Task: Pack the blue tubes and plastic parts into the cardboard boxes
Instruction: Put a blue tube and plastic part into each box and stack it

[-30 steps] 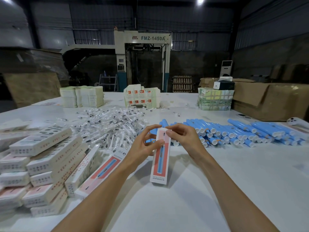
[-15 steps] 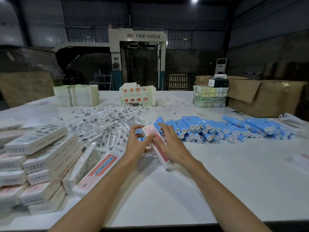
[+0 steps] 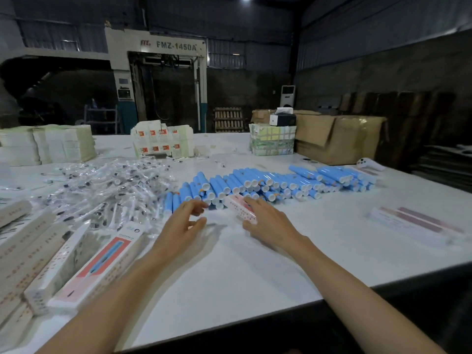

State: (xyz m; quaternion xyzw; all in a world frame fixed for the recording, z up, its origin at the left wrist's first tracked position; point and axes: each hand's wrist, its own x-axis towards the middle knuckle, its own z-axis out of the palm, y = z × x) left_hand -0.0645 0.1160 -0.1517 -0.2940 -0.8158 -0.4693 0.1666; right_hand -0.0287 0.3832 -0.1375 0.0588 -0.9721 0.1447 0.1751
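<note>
Noted left hand (image 3: 184, 222) loosely spread and empty, just short of the nearest blue tubes (image 3: 238, 178), long axes running away and leftward, white caps nearward. Noted right hand (image 3: 268, 223) laid over cardboard box (image 3: 238, 208) on table (image 3: 255, 264); cannot tell whether pinched or merely pressed. Judged left hand the free one for next tube pickup.

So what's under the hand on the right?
A slim white-and-pink carton lies on the white table under the right hand, beside the blue tubes. The fingers hide part of it, and what it holds inside cannot be seen.
</note>
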